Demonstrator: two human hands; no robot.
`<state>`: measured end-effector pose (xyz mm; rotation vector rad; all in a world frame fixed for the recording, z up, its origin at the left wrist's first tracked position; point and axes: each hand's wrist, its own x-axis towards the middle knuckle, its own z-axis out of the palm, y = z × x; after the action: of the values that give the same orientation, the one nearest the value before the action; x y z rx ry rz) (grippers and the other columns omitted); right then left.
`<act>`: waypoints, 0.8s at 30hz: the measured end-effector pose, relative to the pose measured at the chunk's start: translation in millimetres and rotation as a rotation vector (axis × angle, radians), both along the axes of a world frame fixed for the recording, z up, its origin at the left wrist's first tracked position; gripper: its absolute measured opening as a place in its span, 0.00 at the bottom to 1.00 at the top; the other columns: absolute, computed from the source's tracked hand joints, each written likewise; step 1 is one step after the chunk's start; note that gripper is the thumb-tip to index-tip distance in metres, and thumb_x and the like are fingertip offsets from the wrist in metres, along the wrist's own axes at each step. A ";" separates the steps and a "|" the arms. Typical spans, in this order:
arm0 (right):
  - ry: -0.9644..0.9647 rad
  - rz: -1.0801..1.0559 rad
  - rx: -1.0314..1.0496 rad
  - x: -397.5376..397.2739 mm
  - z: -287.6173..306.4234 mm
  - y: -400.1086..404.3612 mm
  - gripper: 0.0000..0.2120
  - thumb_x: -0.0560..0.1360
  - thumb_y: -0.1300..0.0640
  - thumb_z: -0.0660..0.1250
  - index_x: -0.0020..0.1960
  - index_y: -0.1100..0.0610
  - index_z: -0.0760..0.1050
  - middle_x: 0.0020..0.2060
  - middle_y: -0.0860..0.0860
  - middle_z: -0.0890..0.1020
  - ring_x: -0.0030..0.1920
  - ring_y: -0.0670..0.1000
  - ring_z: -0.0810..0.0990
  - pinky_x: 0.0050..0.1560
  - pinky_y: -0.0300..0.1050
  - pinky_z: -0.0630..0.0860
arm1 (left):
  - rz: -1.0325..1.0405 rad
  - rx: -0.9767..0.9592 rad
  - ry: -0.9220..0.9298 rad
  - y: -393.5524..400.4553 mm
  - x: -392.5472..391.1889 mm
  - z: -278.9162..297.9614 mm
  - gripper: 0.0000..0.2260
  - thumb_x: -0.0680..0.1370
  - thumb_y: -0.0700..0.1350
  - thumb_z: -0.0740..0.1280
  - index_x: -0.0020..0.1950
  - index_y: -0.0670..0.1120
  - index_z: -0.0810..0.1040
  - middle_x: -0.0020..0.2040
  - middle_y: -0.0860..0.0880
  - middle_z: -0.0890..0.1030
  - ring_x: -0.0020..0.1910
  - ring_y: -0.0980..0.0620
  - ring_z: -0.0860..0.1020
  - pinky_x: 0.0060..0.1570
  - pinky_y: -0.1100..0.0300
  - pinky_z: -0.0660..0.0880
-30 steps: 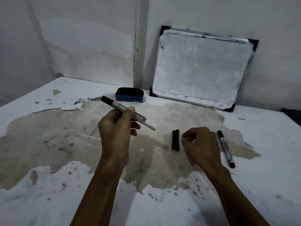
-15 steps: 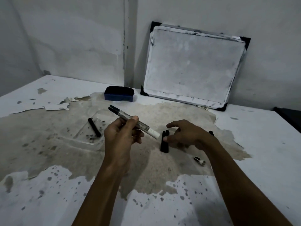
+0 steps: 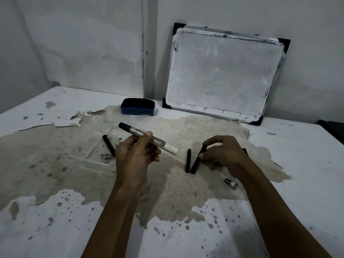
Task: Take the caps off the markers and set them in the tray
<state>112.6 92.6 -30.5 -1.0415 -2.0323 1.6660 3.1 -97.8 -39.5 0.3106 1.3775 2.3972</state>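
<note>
Black stick [image 3: 197, 160] between right fingers [image 3: 208, 144]

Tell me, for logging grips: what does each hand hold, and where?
Left hand grips the marker at mid-barrel. Right hand pinches a black stick near its raised upper end.

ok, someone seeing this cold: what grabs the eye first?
Probably the left hand in mid-frame, holding up a marker barrel with a black end and an open white end. Next, the right hand pinching a short black stick tilted off the peeling white table, beside a second black stick lying flat. Behind, a smudged whiteboard with black corners leans on the wall.
</note>
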 end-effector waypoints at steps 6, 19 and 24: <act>0.274 -0.108 -0.053 18.4 14.3 -2.5 0.17 0.67 0.70 0.73 0.54 0.61 0.77 0.35 0.60 0.86 0.36 0.57 0.86 0.34 0.48 0.82 | -0.075 0.075 -0.144 4.3 4.7 -0.8 0.05 0.76 0.41 0.69 0.41 0.41 0.82 0.34 0.45 0.85 0.31 0.50 0.83 0.28 0.61 0.78; 0.933 -0.248 -0.129 17.3 47.3 -62.0 0.14 0.70 0.72 0.70 0.53 0.62 0.77 0.40 0.61 0.84 0.46 0.59 0.85 0.43 0.49 0.82 | -0.308 0.461 -0.702 19.7 26.1 15.0 0.11 0.68 0.37 0.70 0.48 0.35 0.80 0.38 0.39 0.86 0.35 0.47 0.86 0.31 0.60 0.82; 0.928 -0.295 -0.044 13.6 44.1 -71.3 0.12 0.70 0.71 0.71 0.51 0.61 0.77 0.39 0.58 0.85 0.44 0.58 0.86 0.40 0.47 0.82 | -0.313 0.487 -0.737 18.5 26.7 13.2 0.13 0.67 0.37 0.71 0.50 0.34 0.79 0.38 0.38 0.85 0.35 0.47 0.86 0.30 0.60 0.82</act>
<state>126.2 21.2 13.6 -0.3965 -1.1778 1.5981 29.8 -79.2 -26.4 -0.2178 0.3871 2.1983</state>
